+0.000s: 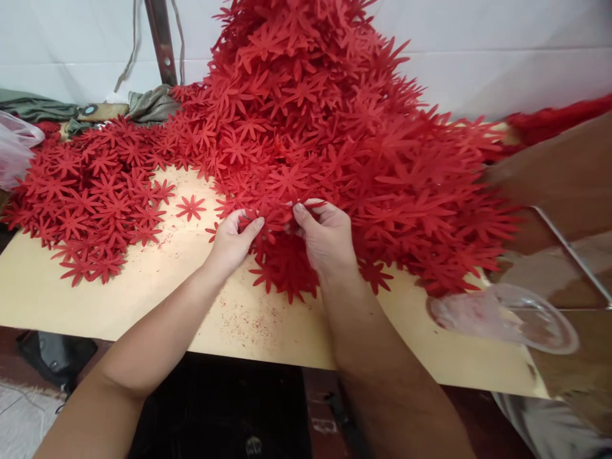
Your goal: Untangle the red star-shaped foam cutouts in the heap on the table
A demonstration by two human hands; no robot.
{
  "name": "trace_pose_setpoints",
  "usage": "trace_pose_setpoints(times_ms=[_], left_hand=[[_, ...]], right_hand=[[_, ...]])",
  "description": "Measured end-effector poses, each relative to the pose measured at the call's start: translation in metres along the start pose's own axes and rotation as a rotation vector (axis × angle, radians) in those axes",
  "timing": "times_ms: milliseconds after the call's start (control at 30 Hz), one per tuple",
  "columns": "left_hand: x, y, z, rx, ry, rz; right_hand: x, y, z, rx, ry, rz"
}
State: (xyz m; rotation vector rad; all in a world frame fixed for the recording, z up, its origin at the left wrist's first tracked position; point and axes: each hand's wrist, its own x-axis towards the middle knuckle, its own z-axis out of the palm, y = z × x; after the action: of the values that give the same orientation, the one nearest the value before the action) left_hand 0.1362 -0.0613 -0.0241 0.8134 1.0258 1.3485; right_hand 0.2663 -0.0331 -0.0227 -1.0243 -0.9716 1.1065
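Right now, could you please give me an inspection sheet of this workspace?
Surface: tan board table, dusted with red crumbs.
Job's things: tall heap of red star-shaped foam flowers; flatter spread of flowers at left.
Clutter: clear plastic lid; clear plastic bag; grey-green cloth.
Hands: left hand and right hand pinch flowers at the heap's front edge.
Cables: grey cord along the wall.
Surroundings: white wall; metal post.

Tall flower heap mid-board — flat flower spread left, plastic lid at right edge.
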Motion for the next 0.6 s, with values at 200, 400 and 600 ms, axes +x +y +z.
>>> trace_pose_setpoints(times_ms=[200,400,600], left_hand=[[0.002,0.004,-0.003,0.031,0.067,0.005],[-0.007,0.011,0.003,-0.029,-0.009,0.025],[-0.01,0.012,0.006,-0.022,-0.042,0.019]], right_hand=[[-0.002,-0.004,-0.005,-0.153,0.037,0.001],[-0.007,-0.002,-0.004,-0.21,-0.045,-0.028],[-0.014,0.0,0.004,-0.254,-0.175,-0.163]])
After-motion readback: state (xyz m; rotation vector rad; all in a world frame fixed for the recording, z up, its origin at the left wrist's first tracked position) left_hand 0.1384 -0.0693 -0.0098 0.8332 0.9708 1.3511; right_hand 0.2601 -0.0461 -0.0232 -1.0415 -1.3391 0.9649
